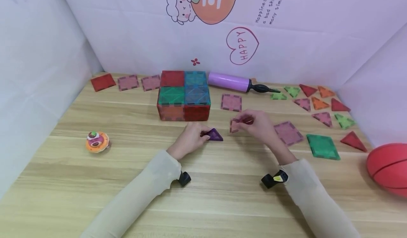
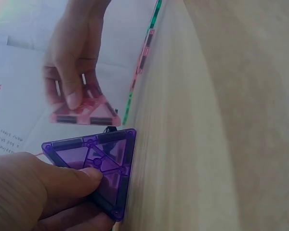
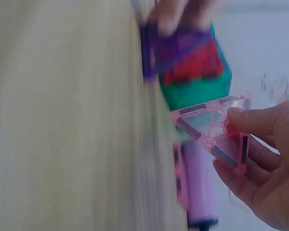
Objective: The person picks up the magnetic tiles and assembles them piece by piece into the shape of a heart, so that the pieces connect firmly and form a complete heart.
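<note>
A purple triangular magnetic tile [image 2: 111, 159] is pinched by my left hand [image 1: 191, 139], thumb on its face, with one edge down by the tabletop. To its right, my right hand [image 1: 255, 124] pinches a pink triangular magnetic tile [image 3: 214, 126] between thumb and fingers, held up above the table. The two tiles are apart, points facing one another. Behind my left hand stands a block of magnetic tiles [image 1: 184, 96], with red, blue and green squares on top and orange and red ones in front.
A purple hand pump [image 1: 229, 82] lies behind. Pink square tiles [image 1: 231, 102], a green square tile [image 1: 323, 147] and several triangles [image 1: 320, 103] lie to the right, near a red ball [image 1: 389, 167]. A small doughnut-shaped toy [image 1: 98, 142] sits left; a red square tile [image 1: 103, 82] lies back left.
</note>
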A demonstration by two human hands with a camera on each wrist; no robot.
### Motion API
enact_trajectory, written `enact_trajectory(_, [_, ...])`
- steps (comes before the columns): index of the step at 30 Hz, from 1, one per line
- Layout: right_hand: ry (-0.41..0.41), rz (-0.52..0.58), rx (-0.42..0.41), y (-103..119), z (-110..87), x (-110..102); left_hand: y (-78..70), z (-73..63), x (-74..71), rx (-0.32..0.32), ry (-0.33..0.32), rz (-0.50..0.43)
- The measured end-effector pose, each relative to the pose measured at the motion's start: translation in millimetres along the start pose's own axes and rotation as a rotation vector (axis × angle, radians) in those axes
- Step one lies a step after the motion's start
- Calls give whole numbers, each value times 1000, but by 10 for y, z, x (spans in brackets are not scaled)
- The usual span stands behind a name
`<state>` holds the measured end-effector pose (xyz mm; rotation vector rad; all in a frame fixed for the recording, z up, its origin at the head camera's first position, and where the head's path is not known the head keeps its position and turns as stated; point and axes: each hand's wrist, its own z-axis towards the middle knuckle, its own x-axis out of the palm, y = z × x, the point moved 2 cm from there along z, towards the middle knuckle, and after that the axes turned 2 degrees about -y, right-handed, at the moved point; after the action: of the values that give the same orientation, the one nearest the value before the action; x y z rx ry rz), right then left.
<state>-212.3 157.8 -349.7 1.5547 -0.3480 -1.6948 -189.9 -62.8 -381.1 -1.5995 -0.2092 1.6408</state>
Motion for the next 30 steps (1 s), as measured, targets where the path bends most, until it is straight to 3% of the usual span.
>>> enact_trajectory(7, [54, 29, -114, 271, -46, 249, -18, 33, 0, 14, -22, 21])
enact_trajectory(17, [54, 53, -62, 204, -48, 275, -24, 97, 20, 6, -6, 56])
enact_trajectory(21, [61, 82, -90, 199, -55, 294, -63, 112, 20, 8, -12, 9])
enact_trajectory(25, [64, 74, -122, 187, -75, 314, -116, 127, 54, 53, -35, -43])
enact_trajectory(28, [104, 63, -142, 181, -81, 298, -142, 133, 77, 65, -47, -40])
enact_trajectory(30, [179, 37, -156, 151, -75, 231, -155, 140, 84, 51, -39, -40])
